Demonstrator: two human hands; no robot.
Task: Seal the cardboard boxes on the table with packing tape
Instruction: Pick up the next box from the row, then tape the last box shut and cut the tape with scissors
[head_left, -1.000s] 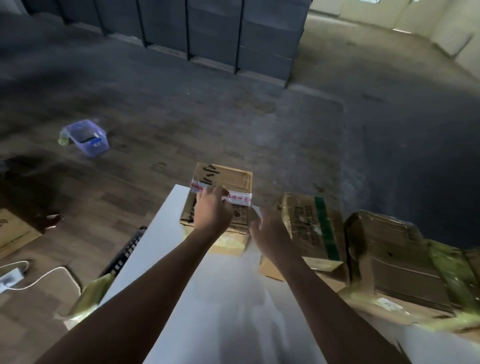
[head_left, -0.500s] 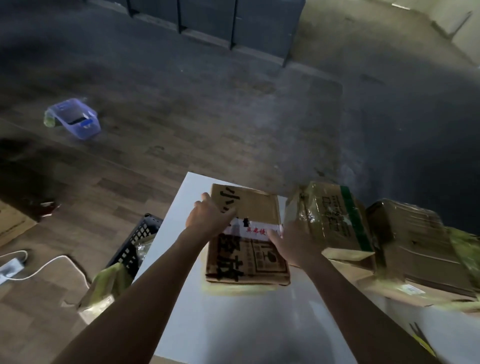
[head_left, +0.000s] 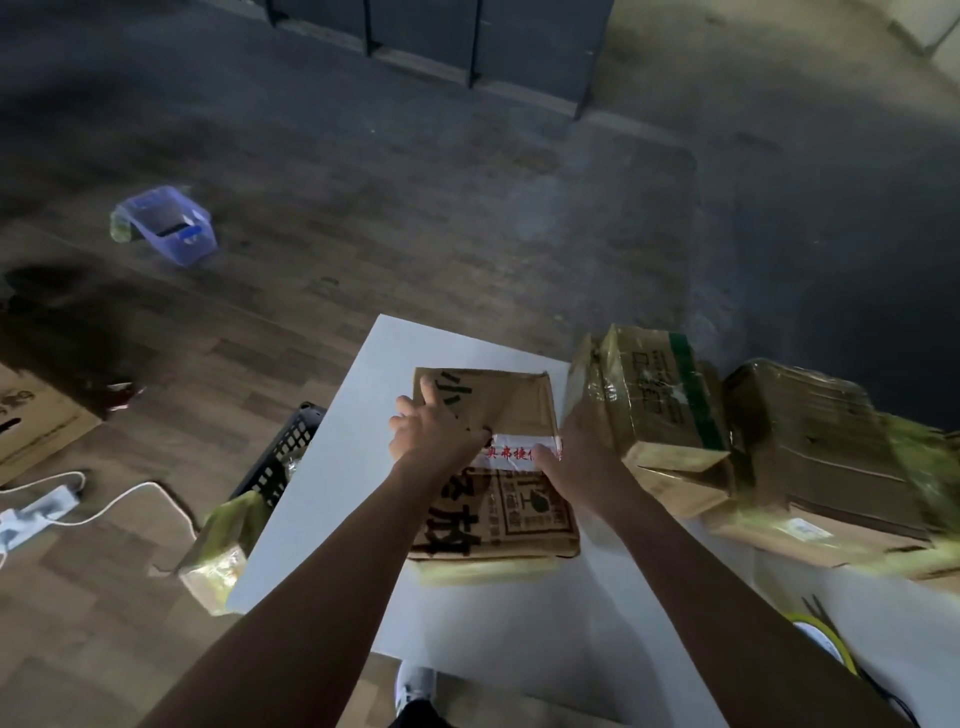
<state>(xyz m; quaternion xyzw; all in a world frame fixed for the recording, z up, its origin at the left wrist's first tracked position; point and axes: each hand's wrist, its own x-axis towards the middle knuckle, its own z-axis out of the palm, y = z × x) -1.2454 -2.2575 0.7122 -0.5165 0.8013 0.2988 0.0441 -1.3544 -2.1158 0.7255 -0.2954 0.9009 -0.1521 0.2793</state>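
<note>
Pressing with left hand, fingers loosely open, on cardboard box; touching tape strip with right hand, its fingers hidden, grip impossible to tell.

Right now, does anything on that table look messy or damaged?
Yes. On the right of the white table, the green-striped cardboard box sits tilted beside a crumpled, plastic-wrapped box. The middle box lies flat, its far right corner looking dented.
</note>
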